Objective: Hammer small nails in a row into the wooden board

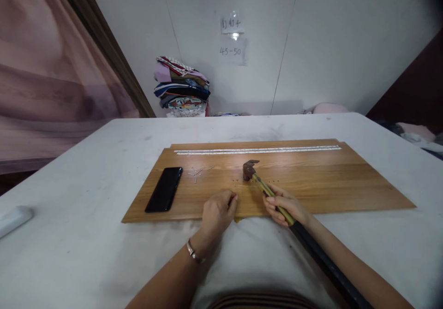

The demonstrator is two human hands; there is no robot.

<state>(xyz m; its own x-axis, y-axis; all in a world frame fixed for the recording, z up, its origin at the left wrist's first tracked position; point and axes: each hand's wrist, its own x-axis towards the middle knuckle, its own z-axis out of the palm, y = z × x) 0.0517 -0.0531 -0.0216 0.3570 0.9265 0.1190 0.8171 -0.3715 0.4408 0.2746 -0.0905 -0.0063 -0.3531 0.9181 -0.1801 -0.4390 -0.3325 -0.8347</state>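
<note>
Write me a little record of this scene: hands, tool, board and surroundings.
Right hand: gripping the hammer
Left hand: fingers curled, at the board's near edge; palm hidden
Hammer: head above the board, contact unclear
On board: phone at left, loose nails beside it, white strips along the far edge
Under board: white table
Far side: fabric pile, paper reading 45-50

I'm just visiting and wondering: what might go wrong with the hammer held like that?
The left hand rests on the board near the hammer in the right hand, so a stray blow might catch its fingers. Knocks could scatter the loose nails. The phone lies on the same board and might get jolted.
</note>
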